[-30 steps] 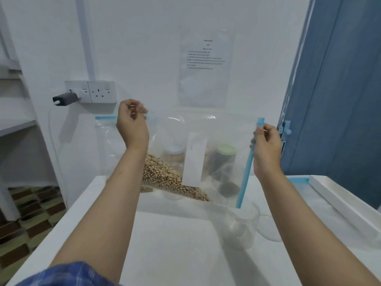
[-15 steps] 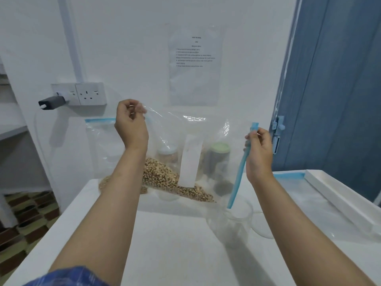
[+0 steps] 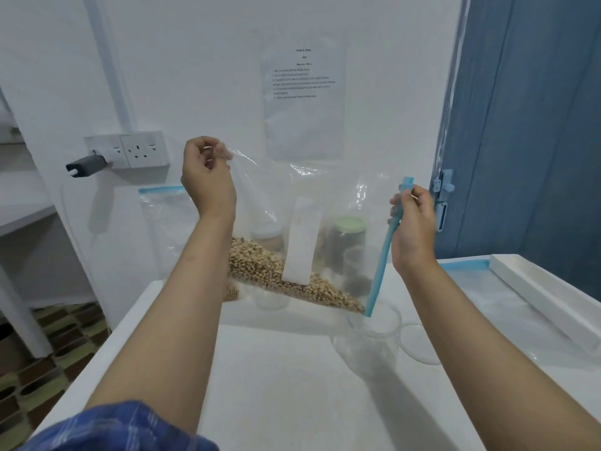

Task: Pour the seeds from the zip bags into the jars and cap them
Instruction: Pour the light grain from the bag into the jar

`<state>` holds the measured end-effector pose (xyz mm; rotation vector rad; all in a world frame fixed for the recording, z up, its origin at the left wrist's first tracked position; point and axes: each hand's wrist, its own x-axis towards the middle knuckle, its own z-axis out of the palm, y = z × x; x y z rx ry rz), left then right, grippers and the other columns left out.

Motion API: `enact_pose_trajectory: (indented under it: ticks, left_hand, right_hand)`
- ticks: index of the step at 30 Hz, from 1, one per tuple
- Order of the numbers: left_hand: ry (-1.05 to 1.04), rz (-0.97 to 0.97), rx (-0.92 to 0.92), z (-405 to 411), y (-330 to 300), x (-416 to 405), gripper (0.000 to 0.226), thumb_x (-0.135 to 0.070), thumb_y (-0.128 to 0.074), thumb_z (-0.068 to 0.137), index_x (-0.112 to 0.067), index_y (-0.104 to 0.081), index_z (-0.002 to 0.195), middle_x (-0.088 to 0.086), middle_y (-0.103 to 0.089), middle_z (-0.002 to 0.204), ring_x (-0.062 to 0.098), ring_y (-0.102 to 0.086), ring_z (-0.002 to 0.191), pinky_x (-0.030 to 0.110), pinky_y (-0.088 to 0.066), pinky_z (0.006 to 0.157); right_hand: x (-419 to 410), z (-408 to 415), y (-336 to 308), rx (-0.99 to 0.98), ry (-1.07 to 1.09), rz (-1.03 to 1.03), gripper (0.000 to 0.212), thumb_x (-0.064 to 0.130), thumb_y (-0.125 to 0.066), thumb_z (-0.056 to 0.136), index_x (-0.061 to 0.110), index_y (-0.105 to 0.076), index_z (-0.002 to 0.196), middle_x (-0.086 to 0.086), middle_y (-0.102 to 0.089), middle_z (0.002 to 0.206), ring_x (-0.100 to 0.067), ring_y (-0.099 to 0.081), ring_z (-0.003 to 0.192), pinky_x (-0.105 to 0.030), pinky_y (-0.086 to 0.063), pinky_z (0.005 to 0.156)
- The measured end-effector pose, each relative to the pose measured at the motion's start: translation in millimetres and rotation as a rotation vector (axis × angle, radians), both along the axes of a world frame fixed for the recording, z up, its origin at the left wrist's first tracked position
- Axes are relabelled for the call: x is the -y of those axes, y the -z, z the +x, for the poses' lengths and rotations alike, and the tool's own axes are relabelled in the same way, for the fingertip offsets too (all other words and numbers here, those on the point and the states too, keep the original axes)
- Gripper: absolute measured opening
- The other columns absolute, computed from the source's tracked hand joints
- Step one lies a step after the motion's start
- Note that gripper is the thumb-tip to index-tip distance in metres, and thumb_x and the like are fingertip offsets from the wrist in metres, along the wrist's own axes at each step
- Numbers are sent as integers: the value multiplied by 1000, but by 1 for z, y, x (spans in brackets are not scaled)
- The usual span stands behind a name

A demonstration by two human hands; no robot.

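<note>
I hold a clear zip bag tilted above the white table. My left hand pinches its raised bottom corner. My right hand grips the blue zip strip at the bag's mouth, whose lower end hangs just inside an open clear jar. Beige seeds lie along the bag's lower edge, sloping down toward the jar. A white label is on the bag's side.
A clear lid lies right of the jar. Behind the bag stand a green-lidded jar, other jars and a second zip bag. A white tray runs along the table's right side. A wall socket with a plug is at the left.
The bag's mouth has lowered toward the open jar, and the seeds have slid further down toward the zip end. My left hand keeps the bottom corner raised.
</note>
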<state>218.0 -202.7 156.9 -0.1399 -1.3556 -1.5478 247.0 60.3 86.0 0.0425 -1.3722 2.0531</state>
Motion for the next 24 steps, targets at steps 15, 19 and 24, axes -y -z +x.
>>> enact_pose_trajectory:
  ticks: [15, 19, 24]
  left_hand:
    - [-10, -28, -6, 3, -7, -5, 16, -8, -57, 95, -22, -55, 89, -4, -65, 77, 12, -59, 72, 18, -49, 72]
    - [1, -26, -4, 2, -5, -5, 14, -8, -57, 95, -21, -55, 90, -5, -65, 76, 11, -58, 72, 18, -49, 72]
    - [9, -31, -2, 2, -4, -7, 18, -8, -56, 95, -24, -55, 88, -8, -65, 74, 12, -58, 73, 19, -49, 73]
  right_hand:
    - [-6, -3, 8, 46, 12, 4, 18, 19, -44, 104, 28, -56, 94, 9, -60, 86, -10, -48, 81, -25, -40, 82]
    - [-9, -3, 11, 55, 33, 23, 20, 17, -44, 104, 28, -55, 93, 10, -60, 87, -6, -52, 86, -23, -41, 84]
    - [-8, -3, 13, 48, 36, 14, 21, 15, -44, 104, 28, -55, 92, 11, -59, 86, -2, -53, 83, -21, -41, 80]
